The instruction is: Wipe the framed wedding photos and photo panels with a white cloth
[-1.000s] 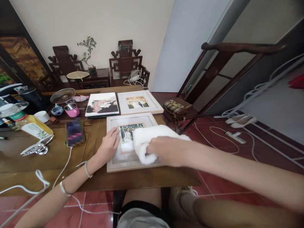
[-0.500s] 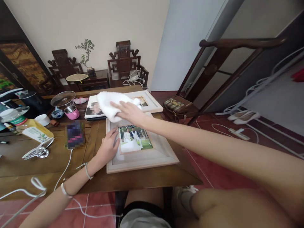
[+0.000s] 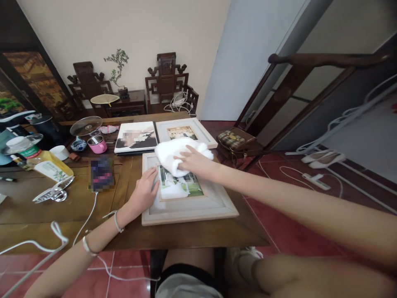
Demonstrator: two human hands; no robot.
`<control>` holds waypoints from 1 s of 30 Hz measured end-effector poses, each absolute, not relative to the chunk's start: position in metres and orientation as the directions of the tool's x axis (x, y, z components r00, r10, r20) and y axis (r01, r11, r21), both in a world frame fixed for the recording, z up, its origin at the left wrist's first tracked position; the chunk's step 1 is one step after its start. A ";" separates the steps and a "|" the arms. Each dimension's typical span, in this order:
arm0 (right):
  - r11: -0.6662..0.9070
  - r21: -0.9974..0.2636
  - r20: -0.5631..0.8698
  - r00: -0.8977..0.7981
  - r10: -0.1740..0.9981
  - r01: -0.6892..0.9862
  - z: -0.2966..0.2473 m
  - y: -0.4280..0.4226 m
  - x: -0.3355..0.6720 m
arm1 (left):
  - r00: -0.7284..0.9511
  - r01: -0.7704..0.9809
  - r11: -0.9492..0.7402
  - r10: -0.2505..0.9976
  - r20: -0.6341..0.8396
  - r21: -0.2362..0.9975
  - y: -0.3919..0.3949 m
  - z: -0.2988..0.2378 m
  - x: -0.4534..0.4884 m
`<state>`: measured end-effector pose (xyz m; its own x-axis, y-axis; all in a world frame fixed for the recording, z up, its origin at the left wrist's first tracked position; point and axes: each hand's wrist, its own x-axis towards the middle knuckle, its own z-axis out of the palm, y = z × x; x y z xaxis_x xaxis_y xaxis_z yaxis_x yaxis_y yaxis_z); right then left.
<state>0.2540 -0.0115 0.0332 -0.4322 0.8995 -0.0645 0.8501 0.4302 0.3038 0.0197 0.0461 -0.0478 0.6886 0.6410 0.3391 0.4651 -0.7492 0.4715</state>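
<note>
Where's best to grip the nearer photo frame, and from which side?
The near rim, probably, from the near side: the frame lies flat with that edge uncovered. The left hand rests on its left side; the white cloth hides part of its far edge.

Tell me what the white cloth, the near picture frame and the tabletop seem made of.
White cloth: soft, fluffy fabric, perhaps terry or microfibre, judging by its fuzzy surface and thick, rounded folds.
Near picture frame: pale and matte, probably light wood or a wood-look composite, given its beige edge.
Tabletop: brown, probably varnished wood, going by its seams and soft sheen.
</note>
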 end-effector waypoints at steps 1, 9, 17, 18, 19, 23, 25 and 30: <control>0.399 0.301 -0.084 -0.393 0.916 0.866 0.034 -0.019 0.264 | 0.698 0.473 -0.748 0.641 0.321 0.466 0.046 -0.048 0.019; 0.158 0.251 -0.121 -0.131 0.984 0.955 0.043 -0.054 0.315 | 0.752 0.551 -0.735 0.643 0.147 0.396 0.038 -0.027 0.015; -0.070 0.398 0.146 0.012 0.989 0.915 0.050 -0.050 0.313 | 0.755 0.516 -0.767 0.618 0.222 0.380 0.039 -0.036 0.014; -0.046 0.370 0.104 0.008 0.995 0.928 0.045 -0.050 0.309 | 0.755 0.500 -0.779 0.606 0.251 0.378 0.040 -0.039 0.014; -0.019 0.336 0.057 0.000 0.998 0.942 0.040 -0.051 0.303 | 0.755 0.485 -0.789 0.595 0.276 0.377 0.042 -0.041 0.014; 0.110 0.262 -0.035 -0.105 0.994 0.959 0.016 -0.056 0.285 | 0.750 0.441 -0.803 0.575 0.326 0.402 0.046 -0.046 0.014; 0.155 0.243 -0.041 -0.150 0.988 0.957 0.011 -0.057 0.282 | 0.741 0.430 -0.801 0.577 0.343 0.417 0.046 -0.047 0.015; 0.208 0.145 -0.112 -0.193 0.975 0.967 0.024 -0.062 0.274 | 0.715 0.454 -0.781 0.607 0.347 0.429 0.044 -0.048 0.016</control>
<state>0.2743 -0.0615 0.0238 -0.1931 0.9748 -0.1121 0.9673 0.2083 0.1449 0.0163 0.0444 -0.0485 0.7152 0.6065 0.3473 0.4539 -0.7809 0.4290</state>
